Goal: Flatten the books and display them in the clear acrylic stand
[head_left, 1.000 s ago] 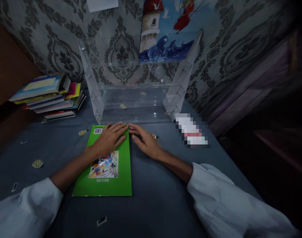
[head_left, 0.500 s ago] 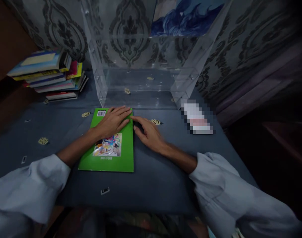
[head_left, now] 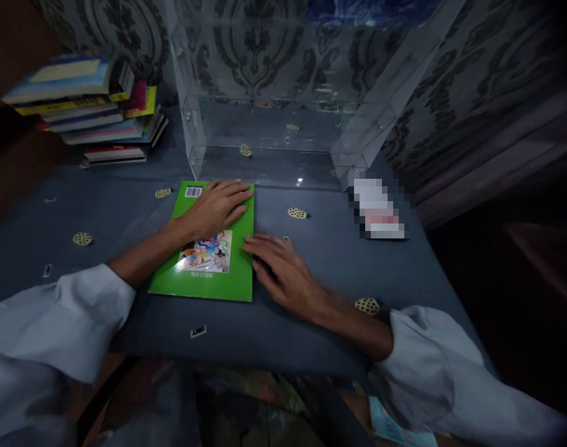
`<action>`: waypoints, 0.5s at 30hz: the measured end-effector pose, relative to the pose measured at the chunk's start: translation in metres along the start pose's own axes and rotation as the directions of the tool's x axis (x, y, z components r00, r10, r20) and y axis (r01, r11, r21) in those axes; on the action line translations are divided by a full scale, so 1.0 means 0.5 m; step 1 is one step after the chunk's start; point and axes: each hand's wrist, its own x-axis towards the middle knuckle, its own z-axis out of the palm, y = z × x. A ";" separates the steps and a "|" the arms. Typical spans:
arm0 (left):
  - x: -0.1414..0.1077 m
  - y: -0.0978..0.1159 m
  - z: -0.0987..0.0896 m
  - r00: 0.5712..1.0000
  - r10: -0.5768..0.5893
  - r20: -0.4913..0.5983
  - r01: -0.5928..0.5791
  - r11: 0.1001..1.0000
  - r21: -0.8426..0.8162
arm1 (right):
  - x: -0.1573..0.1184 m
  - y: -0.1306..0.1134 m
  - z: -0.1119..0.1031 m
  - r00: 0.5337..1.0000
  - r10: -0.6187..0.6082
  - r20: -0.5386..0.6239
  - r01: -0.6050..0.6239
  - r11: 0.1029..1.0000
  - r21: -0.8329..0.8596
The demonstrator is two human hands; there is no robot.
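A green book (head_left: 204, 288) lies flat on the dark blue tablecloth, a barcode at its far left corner and a colourful picture partly under my left wrist. Across the upper part of its cover rests my left hand (head_left: 220, 203), palm down with the fingers stretched toward the right edge. My right hand (head_left: 285, 270) is at the book's right edge, fingers extended and slightly bent, the fingertips over or on the edge. Its thumb sits lower, beside the book. Neither hand grips anything.
A stack of books (head_left: 92, 112) stands at the back left. Behind the green book is a clear acrylic shelf (head_left: 264, 167). A blurred-out rectangular object (head_left: 379, 208) lies at the right, near the table's edge. Patterned wallpaper (head_left: 255, 49) covers the wall.
My right hand has slid down along the book's right edge, toward me. My left hand stays on the cover. The whole view has tilted down a little.
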 end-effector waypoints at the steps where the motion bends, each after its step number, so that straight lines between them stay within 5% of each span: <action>1: 0.000 0.000 0.000 1.000 0.000 -0.004 0.000 1.000 0.002 | -0.004 -0.006 0.000 1.000 -0.007 -0.004 0.007 1.000 -0.005; 15: -0.052 0.031 -0.024 0.992 0.119 0.050 -0.119 0.993 -0.010 | -0.022 -0.039 -0.013 0.994 0.020 -0.109 -0.004 0.989 0.147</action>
